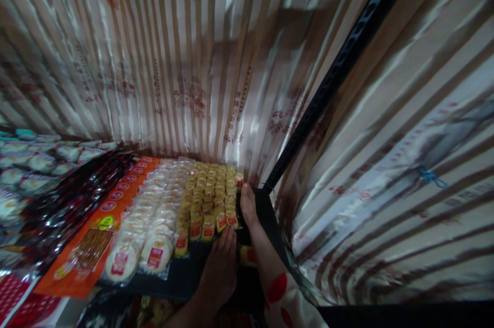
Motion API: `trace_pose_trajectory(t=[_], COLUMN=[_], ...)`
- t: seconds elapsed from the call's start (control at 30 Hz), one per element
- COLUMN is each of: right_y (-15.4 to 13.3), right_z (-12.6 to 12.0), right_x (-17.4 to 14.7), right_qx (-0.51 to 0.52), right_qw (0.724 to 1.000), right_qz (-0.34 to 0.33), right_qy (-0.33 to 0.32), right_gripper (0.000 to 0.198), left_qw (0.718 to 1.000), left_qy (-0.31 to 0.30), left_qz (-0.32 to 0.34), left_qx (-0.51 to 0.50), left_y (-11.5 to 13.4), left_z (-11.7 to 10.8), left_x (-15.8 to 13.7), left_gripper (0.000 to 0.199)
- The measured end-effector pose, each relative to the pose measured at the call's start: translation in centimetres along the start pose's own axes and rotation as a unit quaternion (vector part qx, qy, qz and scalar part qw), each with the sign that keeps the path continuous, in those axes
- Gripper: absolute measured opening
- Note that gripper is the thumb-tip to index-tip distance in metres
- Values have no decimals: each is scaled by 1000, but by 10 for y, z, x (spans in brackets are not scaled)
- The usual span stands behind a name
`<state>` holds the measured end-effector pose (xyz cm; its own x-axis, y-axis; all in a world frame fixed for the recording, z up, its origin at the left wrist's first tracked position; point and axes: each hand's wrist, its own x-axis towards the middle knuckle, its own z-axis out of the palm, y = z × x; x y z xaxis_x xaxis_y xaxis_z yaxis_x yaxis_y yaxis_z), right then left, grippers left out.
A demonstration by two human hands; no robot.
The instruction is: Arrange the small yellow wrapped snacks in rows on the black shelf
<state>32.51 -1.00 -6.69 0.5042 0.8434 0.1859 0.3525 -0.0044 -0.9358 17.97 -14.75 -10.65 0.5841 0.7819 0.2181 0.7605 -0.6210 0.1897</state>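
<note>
Rows of small yellow wrapped snack packs (208, 199) with red labels stand on a dark shelf (181, 271). Against the front packs of the right-hand rows rest the fingertips of my left hand (224, 253), its fingers laid out straight. My right hand (248, 204) reaches along the right side of these rows, flat and stretched out, touching or nearly touching the packs at the back corner. One loose yellow pack (247, 256) lies on the shelf between my forearms. Neither hand is closed around anything.
Left of the yellow rows are clear-wrapped round white cakes (156, 253), orange packets (87, 251), dark shiny packets (77, 199) and white packets (38, 160). A black slotted post (328, 81) rises at the shelf's back right corner. Striped plastic sheeting (193, 60) hangs behind.
</note>
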Motion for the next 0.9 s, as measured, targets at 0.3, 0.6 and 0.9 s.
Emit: trace_pose_trajectory(t=[0.3, 0.6, 0.9], right_y=[-20, -9, -14], right_z=[-59, -114, -110], right_x=[-64, -148, -149], right_qx=[-109, -327, -357], right_qw=[993, 916, 926], right_qz=[-45, -147, -101], right_qy=[-11, -181, -71], right_gripper=[43, 47, 34], left_qw=[999, 998, 999], left_qy=[25, 48, 32], left_qz=[16, 12, -1], left_qx=[-23, -24, -24], left_y=[1, 1, 1], left_z=[-16, -15, -18], left_x=[0, -1, -2], left_gripper=[53, 51, 54])
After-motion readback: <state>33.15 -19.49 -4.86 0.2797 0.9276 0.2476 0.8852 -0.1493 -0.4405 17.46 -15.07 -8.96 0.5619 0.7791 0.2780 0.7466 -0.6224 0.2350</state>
